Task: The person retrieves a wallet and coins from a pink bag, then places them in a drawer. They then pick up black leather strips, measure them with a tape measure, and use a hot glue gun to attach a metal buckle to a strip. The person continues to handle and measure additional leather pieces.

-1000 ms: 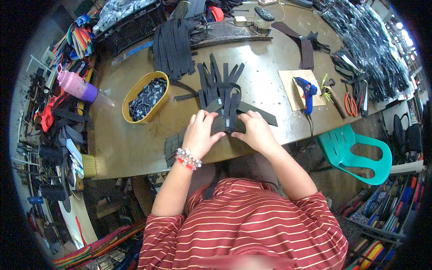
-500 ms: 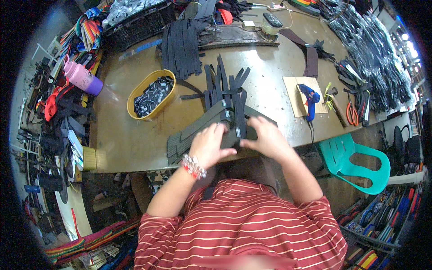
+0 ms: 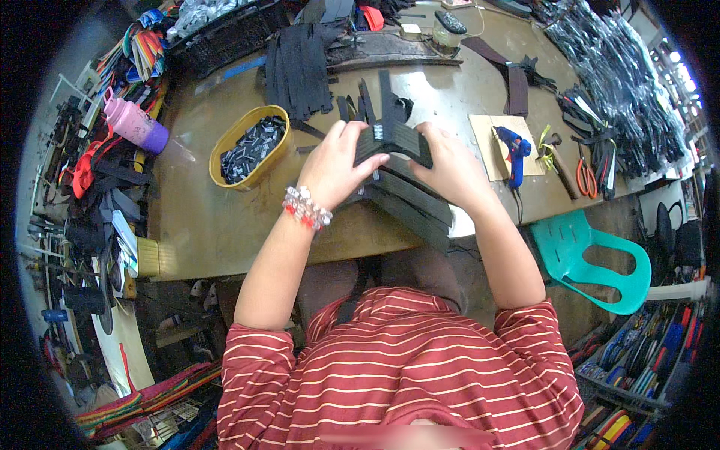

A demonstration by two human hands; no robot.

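Note:
A dark webbing strap (image 3: pixel 405 141) with a small pale-marked label is bent between my two hands, above the table. My left hand (image 3: pixel 334 161), with a beaded bracelet at its wrist, has its fingers and thumb closed on the strap's left side. On the other side my right hand (image 3: pixel 450 165) grips it, thumb toward me. Under them, more dark ribbed straps (image 3: pixel 411 204) lie slanted to the table's near edge. Black strap ends (image 3: pixel 387 94) stick out beyond my hands. To the left is a yellow tub (image 3: pixel 217 166) full of small black pieces.
A blue glue gun (image 3: pixel 514 154) lies on cardboard (image 3: pixel 484 127), beside a hammer (image 3: pixel 564 171) and orange-handled scissors (image 3: pixel 586 178). Black straps (image 3: pixel 296 75) are stacked at the back. A pink-purple bottle (image 3: pixel 136 124) stands left; a teal chair (image 3: pixel 600 262) is at the right edge.
Both hands have moved away from me and closed on a strap, which is now raised and bent. The straps beneath have shifted right, toward the near edge.

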